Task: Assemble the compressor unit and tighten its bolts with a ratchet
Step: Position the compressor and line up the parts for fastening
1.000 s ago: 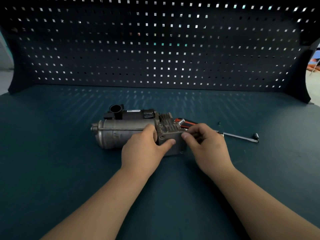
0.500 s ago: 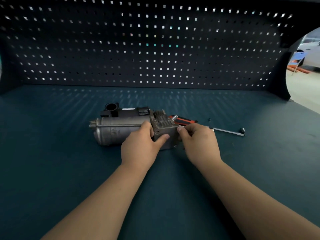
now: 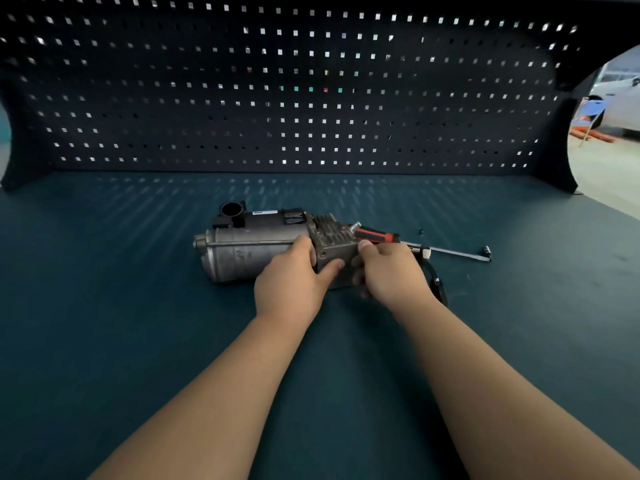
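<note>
- A grey metal compressor unit lies on its side at the middle of a dark teal workbench. Its cylindrical body points left, and black plastic fittings sit along its far side.
- A finned head block sits at the unit's right end, between the person's two hands.
- The left hand grips the compressor where body meets block, with the fingers curled over the top and the thumb pressed on the block's near face.
- The right hand is curled against the block's right end and holds it, thumb tip on the upper edge. Whether the fingers also pinch some small part is hidden.
- Just behind the right hand lies an orange-and-black tool handle, touching the block's far corner.
- A slim metal bar runs on to the right across the bench.
- A small dark bolt rests apart, just beyond the bar.
- A curved black part shows beside the right wrist.
- A dark pegboard closes off the back of the bench.
</note>
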### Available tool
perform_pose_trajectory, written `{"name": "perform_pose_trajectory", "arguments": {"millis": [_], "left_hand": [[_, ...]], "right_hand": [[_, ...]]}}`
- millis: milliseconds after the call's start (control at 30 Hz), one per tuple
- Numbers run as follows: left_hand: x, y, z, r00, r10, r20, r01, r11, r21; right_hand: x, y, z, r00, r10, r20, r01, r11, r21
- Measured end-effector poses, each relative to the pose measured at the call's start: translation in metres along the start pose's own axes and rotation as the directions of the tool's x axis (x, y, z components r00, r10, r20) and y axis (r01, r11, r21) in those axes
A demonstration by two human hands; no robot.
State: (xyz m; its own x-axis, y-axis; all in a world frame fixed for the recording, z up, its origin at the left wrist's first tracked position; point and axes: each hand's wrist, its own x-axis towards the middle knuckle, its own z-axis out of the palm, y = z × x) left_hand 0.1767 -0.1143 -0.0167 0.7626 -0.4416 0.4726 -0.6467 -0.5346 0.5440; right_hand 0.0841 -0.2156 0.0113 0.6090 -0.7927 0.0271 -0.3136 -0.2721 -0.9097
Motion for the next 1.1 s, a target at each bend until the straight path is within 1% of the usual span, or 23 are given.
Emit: {"name": "perform_pose_trajectory", "arguments": {"millis": [33, 67, 100, 133, 200, 300, 367, 500, 667, 767, 867, 1000, 1100], "left_hand": [[0.0002, 0.0001, 0.0002, 1.0, -0.002, -0.004, 0.002, 1.0, 0.002], [0.0003, 0.0004, 0.0001, 1.0, -0.004, -0.005, 0.004, 1.0, 0.004], [0.0005, 0.001, 0.0, 1.0, -0.005, -0.005, 0.005, 1.0, 0.007], [0.0006, 0.0015, -0.0002, 1.0, -0.004, -0.007, 0.005, 1.0, 0.009], [0.0011, 0.0024, -0.0005, 1.0, -0.004, -0.01, 0.004, 1.0, 0.013], [0.0014, 0.0027, -0.0002, 1.0, -0.004, -0.001, 0.004, 1.0, 0.003], [0.0017, 0.0024, -0.0001, 1.0, -0.002, -0.002, 0.002, 1.0, -0.006], [0.0019, 0.0023, -0.0004, 1.0, -0.005, -0.017, 0.005, 1.0, -0.021], [0.002, 0.0025, 0.0001, 1.0, 0.012, -0.025, -0.012, 1.0, -0.016], [0.0028, 0.0022, 0.0, 1.0, 0.007, -0.027, -0.008, 1.0, -0.026], [0.0023, 0.0011, 0.0002, 1.0, 0.007, -0.029, -0.008, 0.999, -0.046], [0.002, 0.0009, 0.0008, 0.999, 0.007, -0.036, -0.009, 0.999, -0.049], [0.0026, 0.0007, 0.0007, 0.999, -0.001, -0.042, -0.002, 0.998, -0.067]], "right_hand": [[-0.0019, -0.0014, 0.0005, 0.995, 0.073, 0.067, -0.084, 0.981, 0.176], [-0.003, -0.0016, 0.0003, 0.988, 0.105, 0.11, -0.132, 0.953, 0.274], [-0.0025, -0.0005, 0.0003, 0.988, 0.1, 0.119, -0.13, 0.949, 0.286], [-0.001, 0.0006, 0.0006, 0.994, 0.068, 0.089, -0.086, 0.97, 0.226], [0.0018, 0.0012, 0.0001, 0.999, -0.039, -0.005, 0.039, 0.999, 0.01], [0.0044, 0.0015, -0.0052, 0.988, -0.147, -0.053, 0.131, 0.965, -0.227], [0.0046, 0.0021, -0.0081, 0.98, -0.185, -0.066, 0.157, 0.939, -0.307], [0.0059, 0.0028, -0.0084, 0.973, -0.214, -0.087, 0.173, 0.924, -0.34], [0.0036, 0.0032, -0.0076, 0.953, -0.291, -0.084, 0.204, 0.822, -0.531], [0.0024, 0.0001, -0.0084, 0.94, -0.319, -0.12, 0.191, 0.786, -0.589], [0.0018, -0.0034, -0.0086, 0.931, -0.338, -0.138, 0.189, 0.77, -0.609], [0.0017, -0.0008, -0.0053, 0.938, -0.329, -0.11, 0.219, 0.806, -0.551], [0.0015, -0.0004, -0.0046, 0.93, -0.352, -0.106, 0.245, 0.809, -0.534]]}}
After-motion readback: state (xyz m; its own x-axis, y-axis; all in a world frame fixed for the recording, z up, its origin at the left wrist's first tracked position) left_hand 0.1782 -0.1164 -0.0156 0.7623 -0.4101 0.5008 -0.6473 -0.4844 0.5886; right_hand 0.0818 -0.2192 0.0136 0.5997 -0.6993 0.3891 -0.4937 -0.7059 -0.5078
